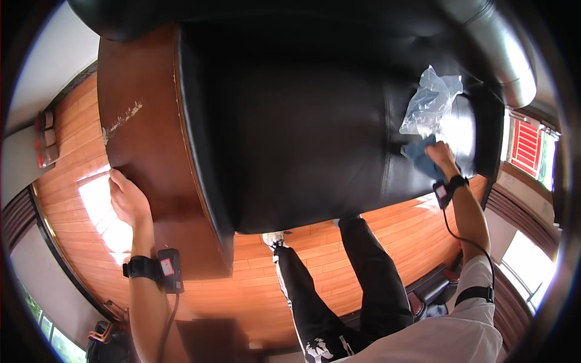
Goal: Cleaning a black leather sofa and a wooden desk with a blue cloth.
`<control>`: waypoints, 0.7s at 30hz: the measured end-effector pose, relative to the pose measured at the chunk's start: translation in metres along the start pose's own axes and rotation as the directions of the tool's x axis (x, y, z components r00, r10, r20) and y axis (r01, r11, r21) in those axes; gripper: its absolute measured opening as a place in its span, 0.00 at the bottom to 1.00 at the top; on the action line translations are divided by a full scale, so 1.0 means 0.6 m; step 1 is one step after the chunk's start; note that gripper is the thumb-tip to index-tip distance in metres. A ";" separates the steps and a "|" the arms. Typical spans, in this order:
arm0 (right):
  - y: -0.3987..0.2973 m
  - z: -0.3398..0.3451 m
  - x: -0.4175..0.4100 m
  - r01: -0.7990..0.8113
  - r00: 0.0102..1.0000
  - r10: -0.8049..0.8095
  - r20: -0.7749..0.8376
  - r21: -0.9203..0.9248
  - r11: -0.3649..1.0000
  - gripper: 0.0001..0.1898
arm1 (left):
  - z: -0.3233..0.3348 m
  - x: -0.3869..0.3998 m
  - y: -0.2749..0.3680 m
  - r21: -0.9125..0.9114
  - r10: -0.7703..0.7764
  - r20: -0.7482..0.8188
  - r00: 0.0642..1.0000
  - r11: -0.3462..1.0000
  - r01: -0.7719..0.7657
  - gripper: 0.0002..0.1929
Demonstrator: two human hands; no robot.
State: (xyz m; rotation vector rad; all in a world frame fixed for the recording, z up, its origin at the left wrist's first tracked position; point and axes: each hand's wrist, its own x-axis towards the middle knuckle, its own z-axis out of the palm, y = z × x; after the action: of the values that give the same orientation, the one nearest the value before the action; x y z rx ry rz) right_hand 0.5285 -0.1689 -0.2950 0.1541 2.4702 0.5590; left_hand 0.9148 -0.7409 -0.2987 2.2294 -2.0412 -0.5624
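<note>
My right hand (439, 154) is closed on a blue cloth (423, 159), bunched over the right part of the black leather sofa seat (299, 145). Just beyond that cloth lies a crumpled clear plastic bag (431, 102), its lower end close to my fingers. On the other side, my left hand (129, 197) is at the outer edge of the sofa's brown wooden armrest (156, 149). Its fingers are partly hidden, so how firmly they hold the edge does not show. A pale, scraped patch (122, 121) marks the wood ahead of this hand.
Wood-plank floor (268, 265) runs under my feet and past the armrest. Several red-lidded containers (46, 138) stand by the left wall. A rounded, shiny black sofa cushion (513, 54) rises at upper right. Cables run from my wrist-worn devices (171, 271).
</note>
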 end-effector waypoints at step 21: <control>-0.179 0.046 -0.005 0.833 0.411 -0.721 -0.558 -0.092 0.545 0.22 | 0.032 0.161 -0.159 0.008 0.143 -0.128 0.982 0.990 -0.143 0.40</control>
State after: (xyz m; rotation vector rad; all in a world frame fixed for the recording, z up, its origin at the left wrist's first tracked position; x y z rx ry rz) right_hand 0.5485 -0.2570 -0.3595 -1.2355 2.7070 -0.1210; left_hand 1.0048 -0.8201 -0.3658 2.0391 -2.1127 -0.3968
